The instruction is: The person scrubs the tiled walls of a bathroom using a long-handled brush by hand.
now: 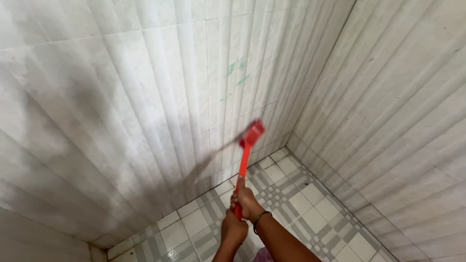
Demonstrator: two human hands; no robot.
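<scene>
Both hands grip one long red brush in the corner of a tiled room. The right hand is the upper one: its fingers are wrapped tight round the red handle, and a dark bracelet sits on its wrist. The left hand is clamped on the same handle just below it, at the very bottom end, so the two fists sit one above the other, almost touching. From the hands the handle rises up and slightly to the right, and the brush head at its top, a red block blurred in the picture, lies against the white wall near the corner, low down and a short way above the floor. The wall on this side is made of pale tiles with upright ridges, streaked grey and dull, and a few small green marks show on it higher up than the brush head. A dark shadow of the brush and arms falls across these tiles to the left of the handle. A second ridged white wall meets the first at the corner on the right. The floor below has white square tiles with grey checked bands, and it looks wet and shiny near the bottom edge, by the forearms.
</scene>
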